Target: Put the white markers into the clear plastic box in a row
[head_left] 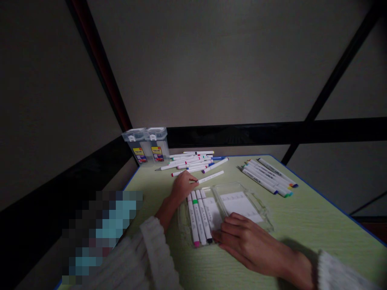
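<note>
My left hand (183, 187) pinches the end of a white marker (211, 177) just beyond the far edge of a clear plastic case (183, 225). The case lies unfolded on the table. Several white markers (199, 217) lie side by side in its left half, one with a green band, others with pink or black ends. A white printed paper (242, 205) shows in the right half. My right hand (246, 241) rests over the near middle of the case, fingers bent together against it, fingertips close to the black-ended marker. Its palm is hidden.
A loose pile of white markers (193, 161) with coloured ends lies at the back. Several more markers (267, 177) lie in a group at the right. Two clear lidded bins (157, 143) stand at the back left corner. The green table (308, 225) has a blue edge.
</note>
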{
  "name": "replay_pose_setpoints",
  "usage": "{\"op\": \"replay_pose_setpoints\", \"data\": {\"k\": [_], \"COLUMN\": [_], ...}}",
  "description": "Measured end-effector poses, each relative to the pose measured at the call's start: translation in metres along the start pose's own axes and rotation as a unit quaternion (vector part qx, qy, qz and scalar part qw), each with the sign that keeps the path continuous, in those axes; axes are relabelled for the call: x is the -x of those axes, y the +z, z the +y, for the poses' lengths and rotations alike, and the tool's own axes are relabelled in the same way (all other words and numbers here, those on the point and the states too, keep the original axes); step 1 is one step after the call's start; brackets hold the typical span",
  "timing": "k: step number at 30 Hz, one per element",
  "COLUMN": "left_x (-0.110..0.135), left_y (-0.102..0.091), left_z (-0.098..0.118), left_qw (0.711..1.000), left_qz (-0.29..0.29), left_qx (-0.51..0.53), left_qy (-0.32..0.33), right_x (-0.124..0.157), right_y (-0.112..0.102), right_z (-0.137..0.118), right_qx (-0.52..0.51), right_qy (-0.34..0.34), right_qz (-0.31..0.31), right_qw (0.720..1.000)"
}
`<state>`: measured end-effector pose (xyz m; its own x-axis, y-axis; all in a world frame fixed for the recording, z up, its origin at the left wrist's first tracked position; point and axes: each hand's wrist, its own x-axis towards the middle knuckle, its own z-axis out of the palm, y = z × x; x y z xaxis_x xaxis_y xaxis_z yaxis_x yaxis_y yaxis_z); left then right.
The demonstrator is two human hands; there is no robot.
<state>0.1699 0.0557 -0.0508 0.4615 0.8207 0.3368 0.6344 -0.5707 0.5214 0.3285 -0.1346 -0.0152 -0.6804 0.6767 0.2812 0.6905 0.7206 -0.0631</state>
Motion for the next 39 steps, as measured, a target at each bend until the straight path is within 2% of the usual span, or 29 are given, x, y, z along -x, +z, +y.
{"op": "replay_pose_setpoints", "data": {"k": [9,22,28,39], "left_x": [0.0,-0.0004,0.0001,0.0005], "left_y": [0.0015,0.0,0.0032,0.0014], "left_z": [-0.001,0.0016,0.0025,0.0014], "left_qw": [1.0,1.0,1.0,1.0], "left_qz": [0.014,0.001,0.002,-0.003], "left_qx": [0.007,0.009,0.0,0.009], "left_qy": [0.004,-0.018,0.021,0.012], "right_x": [0.0011,0.0007,0.0008,0.0006], "right_y": [0.0003,0.0005,0.0012,-0.001], "right_z": [0.0008,0.0005,0.001,-0.0003], "right_qx": [-0.005,-0.004,-0.005,-0.008], "right_qy": [0.0,-0.004,-0.002,0.003], "right_qz": [-0.001,0.001,0.0,-0.005], "right_qw": [1.0,1.0,1.0,1.0]}}
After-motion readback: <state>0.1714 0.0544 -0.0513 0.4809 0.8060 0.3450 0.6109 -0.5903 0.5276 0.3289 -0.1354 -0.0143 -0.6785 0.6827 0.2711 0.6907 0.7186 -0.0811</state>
